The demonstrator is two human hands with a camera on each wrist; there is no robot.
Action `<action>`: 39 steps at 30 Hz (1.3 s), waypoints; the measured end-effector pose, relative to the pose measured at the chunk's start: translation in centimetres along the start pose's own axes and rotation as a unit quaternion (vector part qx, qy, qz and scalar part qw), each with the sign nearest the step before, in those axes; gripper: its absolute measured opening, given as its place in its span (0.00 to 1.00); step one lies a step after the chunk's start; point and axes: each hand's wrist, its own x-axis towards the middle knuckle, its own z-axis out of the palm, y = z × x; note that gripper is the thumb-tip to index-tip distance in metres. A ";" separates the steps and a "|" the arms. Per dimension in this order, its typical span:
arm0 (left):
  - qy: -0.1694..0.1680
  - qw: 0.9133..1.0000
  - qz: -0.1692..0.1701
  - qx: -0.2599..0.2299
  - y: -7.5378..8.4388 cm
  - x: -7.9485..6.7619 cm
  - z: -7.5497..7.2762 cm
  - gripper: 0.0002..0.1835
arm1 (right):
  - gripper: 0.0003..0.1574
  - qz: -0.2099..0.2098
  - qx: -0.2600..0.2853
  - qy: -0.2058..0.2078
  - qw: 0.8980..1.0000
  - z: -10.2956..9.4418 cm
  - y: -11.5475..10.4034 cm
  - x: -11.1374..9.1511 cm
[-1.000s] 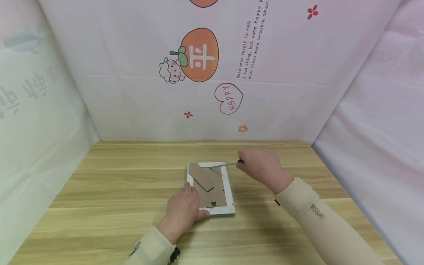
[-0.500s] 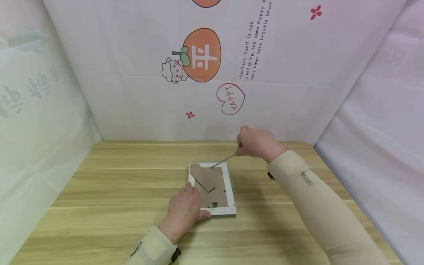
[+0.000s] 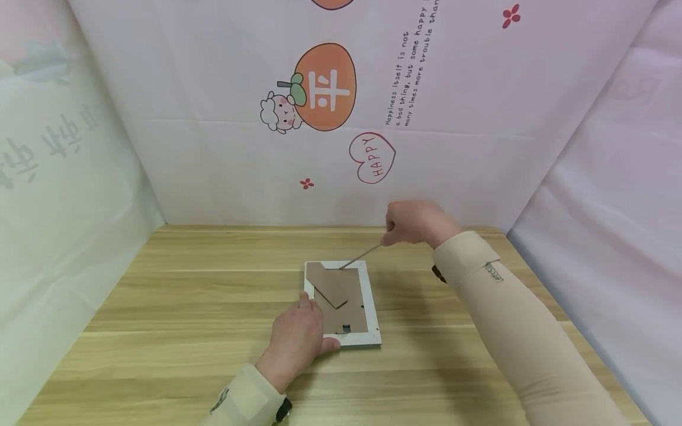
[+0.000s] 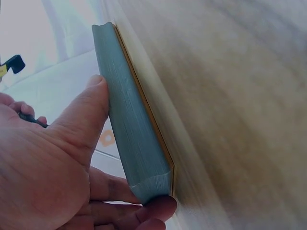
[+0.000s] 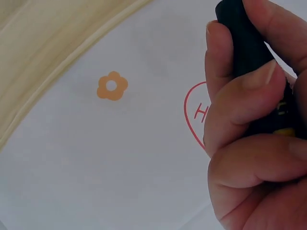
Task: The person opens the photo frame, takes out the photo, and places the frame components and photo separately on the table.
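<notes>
A white picture frame [image 3: 369,297] lies face down on the table, its brown backing board [image 3: 353,290] and slanted stand leg [image 3: 329,285] showing. My left hand [image 3: 296,332] grips the frame at its near left corner. In the left wrist view, the thumb lies along the side of the frame [image 4: 125,105] and fingers curl at its corner. Beyond the frame's far right, my right hand [image 3: 417,222] is raised, holding a screwdriver [image 3: 363,255]. Its thin shaft slopes down to the backing's far edge. The right wrist view shows fingers wrapped round its dark handle [image 5: 243,45].
The wood-grain table [image 3: 186,319] extends around the frame. A printed white sheet [image 3: 213,165] hangs behind it, and similar sheets close off both sides. Small dark metal tabs [image 3: 346,328] sit at the backing's near and right edges.
My right hand has risen and moved away from me, so the screwdriver slopes more steeply while its tip stays at the backing's far edge. The left hand and frame hold still.
</notes>
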 end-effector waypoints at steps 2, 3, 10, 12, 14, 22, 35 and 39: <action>0.000 1.000 -0.001 0.000 0.0 0.0 0.1 0.54 | 0.13 -0.006 -0.004 0.015 1.000 0.8 0.1 -0.5; 0.000 1.000 -0.002 0.000 -0.1 0.0 0.1 0.54 | 0.13 -0.006 -0.002 0.021 1.000 1.2 0.2 -0.8; 0.002 1.000 -0.004 -0.002 -0.1 -0.1 0.0 0.54 | 0.10 -0.001 0.027 0.067 0.997 3.6 0.4 -3.1; 0.002 1.000 -0.004 0.000 -0.1 -0.1 0.0 0.54 | 0.10 -0.005 0.026 0.085 0.996 4.2 0.5 -3.6; 0.000 1.000 -0.004 0.002 -0.1 -0.1 0.0 0.54 | 0.10 -0.006 0.024 0.098 0.995 4.8 0.5 -3.9; -0.002 1.000 0.001 0.014 -0.2 -0.3 0.0 0.53 | 0.11 0.001 0.018 0.136 0.990 6.7 0.5 -4.3; -0.010 1.000 0.003 0.011 -0.1 -0.3 -0.2 0.54 | 0.09 0.009 -0.014 0.180 0.984 6.8 0.3 -3.9; -0.015 1.000 0.002 0.003 0.0 -0.3 -0.3 0.54 | 0.10 0.015 -0.030 0.188 0.982 6.3 0.5 -3.7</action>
